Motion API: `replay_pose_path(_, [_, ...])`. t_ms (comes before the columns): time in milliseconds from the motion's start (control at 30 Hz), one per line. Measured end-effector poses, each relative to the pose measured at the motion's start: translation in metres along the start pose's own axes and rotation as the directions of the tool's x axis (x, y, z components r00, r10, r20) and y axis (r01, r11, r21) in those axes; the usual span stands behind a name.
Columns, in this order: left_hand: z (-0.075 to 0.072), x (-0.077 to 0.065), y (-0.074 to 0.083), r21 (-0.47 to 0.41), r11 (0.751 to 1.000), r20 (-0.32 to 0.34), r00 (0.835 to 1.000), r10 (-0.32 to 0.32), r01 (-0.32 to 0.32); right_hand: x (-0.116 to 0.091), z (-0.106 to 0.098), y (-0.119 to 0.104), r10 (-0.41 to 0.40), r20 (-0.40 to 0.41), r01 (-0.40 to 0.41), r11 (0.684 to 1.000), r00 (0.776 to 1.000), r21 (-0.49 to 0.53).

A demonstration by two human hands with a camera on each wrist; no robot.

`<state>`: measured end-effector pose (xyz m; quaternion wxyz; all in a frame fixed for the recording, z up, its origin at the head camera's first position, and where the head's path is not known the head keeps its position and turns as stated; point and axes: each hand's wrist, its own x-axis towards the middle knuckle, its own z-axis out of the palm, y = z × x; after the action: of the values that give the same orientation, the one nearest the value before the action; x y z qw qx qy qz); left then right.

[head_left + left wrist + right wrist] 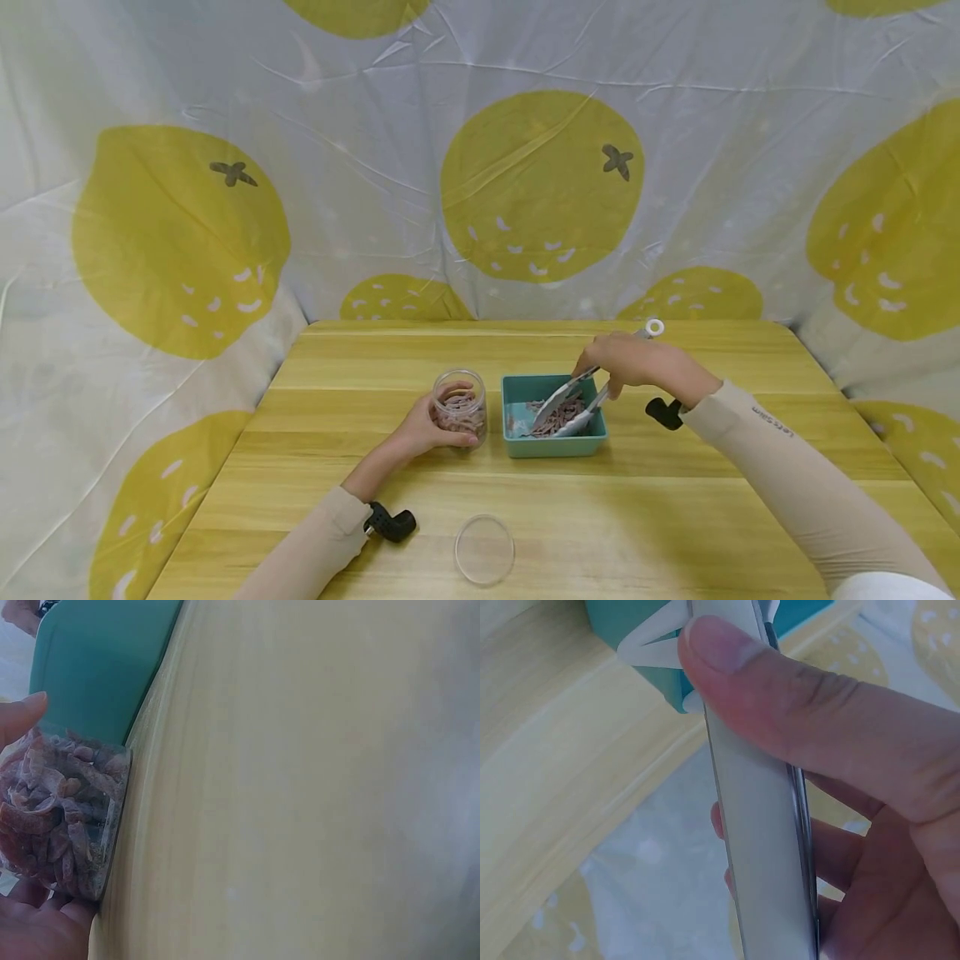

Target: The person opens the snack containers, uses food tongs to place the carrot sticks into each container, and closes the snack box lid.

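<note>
My left hand (422,429) grips a clear jar (459,403) that stands on the table, its mouth uncovered. Reddish-brown dried strips (56,810) fill much of it. Right of the jar sits a teal rectangular box (553,448) with more of the strips (567,410) inside. My right hand (633,360) holds metal tongs (761,825), thumb along one arm and fingers round the other. The tips of the tongs are spread and reach down among the strips in the box. In the left wrist view the thumb and fingers wrap the jar from opposite sides.
A round clear lid (484,550) lies on the wooden table (637,525) near the front. Behind the table hangs a white cloth (360,225) printed with yellow fruit. Black wrist cameras (392,523) stick out from both wrists.
</note>
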<state>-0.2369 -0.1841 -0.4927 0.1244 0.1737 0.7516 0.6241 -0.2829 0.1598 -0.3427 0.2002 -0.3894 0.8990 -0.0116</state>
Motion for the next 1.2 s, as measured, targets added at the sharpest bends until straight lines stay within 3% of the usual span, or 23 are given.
replay_pose_path(500, [-0.001, 0.001, -0.002, 0.000, 1.000, 0.000, 1.000, -0.009, 0.009, -0.001, -0.001, 0.004, -0.081, -0.015, 0.082, 0.992, 0.997, 0.097])
replay_pose_path(733, [-0.001, 0.001, -0.002, -0.014, 1.000, 0.009, 1.000, -0.012, 0.012, -0.002, 0.000, 0.004, -0.071, -0.016, 0.072, 0.991, 0.997, 0.109])
replay_pose_path(1200, [0.000, 0.001, 0.001, -0.017, 1.000, 0.011, 1.000, -0.010, 0.010, -0.009, -0.004, 0.011, -0.207, -0.108, 0.218, 0.971, 0.972, 0.103])
